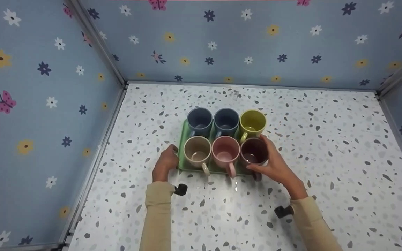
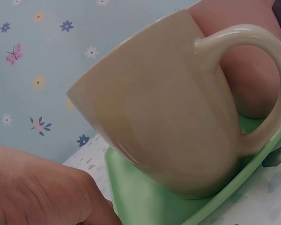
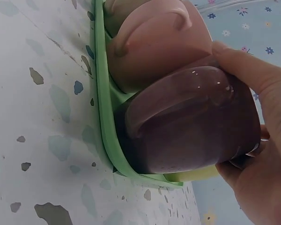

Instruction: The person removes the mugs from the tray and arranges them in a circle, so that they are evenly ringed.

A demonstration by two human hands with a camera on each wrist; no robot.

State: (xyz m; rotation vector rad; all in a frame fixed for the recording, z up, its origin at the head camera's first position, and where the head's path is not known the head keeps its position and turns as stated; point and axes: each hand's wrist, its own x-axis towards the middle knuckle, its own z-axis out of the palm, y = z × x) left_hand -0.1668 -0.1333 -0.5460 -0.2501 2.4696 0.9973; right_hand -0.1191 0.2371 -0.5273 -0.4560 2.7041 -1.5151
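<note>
Head view: the left hand (image 1: 165, 164) curls on the left edge of the tray (image 1: 183, 139); the right hand (image 1: 274, 164) wraps the maroon mug (image 1: 254, 151) at the tray's near right corner. Left wrist view: the beige mug (image 2: 164, 112) sits upright. Right wrist view: fingers (image 3: 253, 79) curl round the maroon mug; keep the tray pinned flat and lift the mug straight, clear of the pink mug (image 3: 159, 42).

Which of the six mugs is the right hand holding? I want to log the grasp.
The dark brown mug, front row right on the green tray; the right hand wraps it alone.
</note>
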